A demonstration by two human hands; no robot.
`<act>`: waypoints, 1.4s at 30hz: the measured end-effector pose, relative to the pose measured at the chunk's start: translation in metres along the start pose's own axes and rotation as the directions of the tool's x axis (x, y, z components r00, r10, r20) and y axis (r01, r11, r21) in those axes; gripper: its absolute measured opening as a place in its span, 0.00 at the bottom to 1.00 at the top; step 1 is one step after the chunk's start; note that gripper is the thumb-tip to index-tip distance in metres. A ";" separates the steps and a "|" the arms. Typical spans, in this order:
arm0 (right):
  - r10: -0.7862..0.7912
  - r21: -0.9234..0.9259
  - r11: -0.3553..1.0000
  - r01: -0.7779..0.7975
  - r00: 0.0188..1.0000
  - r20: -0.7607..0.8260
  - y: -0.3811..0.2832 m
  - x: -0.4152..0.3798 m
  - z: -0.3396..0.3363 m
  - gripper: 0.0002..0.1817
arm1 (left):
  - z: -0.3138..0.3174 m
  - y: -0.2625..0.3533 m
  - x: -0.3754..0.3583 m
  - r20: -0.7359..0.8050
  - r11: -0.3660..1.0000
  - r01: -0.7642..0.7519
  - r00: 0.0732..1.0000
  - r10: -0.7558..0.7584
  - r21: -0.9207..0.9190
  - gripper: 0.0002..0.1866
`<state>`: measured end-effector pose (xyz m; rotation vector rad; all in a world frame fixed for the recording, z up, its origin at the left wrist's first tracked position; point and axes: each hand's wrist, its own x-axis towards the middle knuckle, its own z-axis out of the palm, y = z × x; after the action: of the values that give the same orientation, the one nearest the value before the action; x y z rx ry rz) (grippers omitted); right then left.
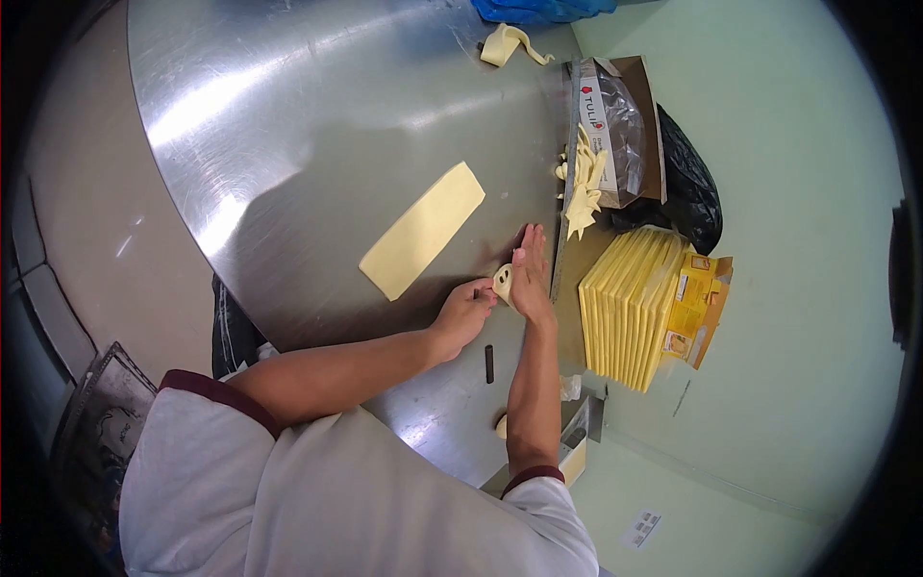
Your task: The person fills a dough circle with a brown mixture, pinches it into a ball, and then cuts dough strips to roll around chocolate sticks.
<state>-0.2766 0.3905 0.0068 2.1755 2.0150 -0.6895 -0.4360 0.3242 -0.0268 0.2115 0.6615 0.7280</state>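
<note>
A small dough roll (pixel 503 280), with two dark chocolate sticks showing at its end, sits on the steel table between my hands. My left hand (pixel 465 313) has its fingers curled, with the tips pinched at the roll's near side. Lying along the roll's other side, my right hand (pixel 530 274) is flat with fingers stretched out, and hides part of it. A pale flat dough strip (pixel 423 231) rests on the table ahead of my left hand. One loose chocolate stick (pixel 489 363) lies between my forearms.
Dough scraps (pixel 585 185) hang by the table's raised edge, beside an open cardboard box (pixel 620 130) with plastic inside. A stack of yellow packs (pixel 625 308) stands near the wall. Another dough scrap (pixel 504 45) and a blue plastic bag (pixel 543 10) are at the far end.
</note>
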 end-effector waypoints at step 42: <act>0.053 -0.081 0.994 -0.068 0.983 -0.174 -0.002 -0.003 0.017 0.40 | -0.018 0.018 -0.007 0.054 0.988 0.017 0.998 -0.026 0.153 0.19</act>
<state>-0.2834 0.3816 -0.0066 2.3061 2.0048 -0.4120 -0.4605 0.3321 -0.0304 0.3635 0.6654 0.6491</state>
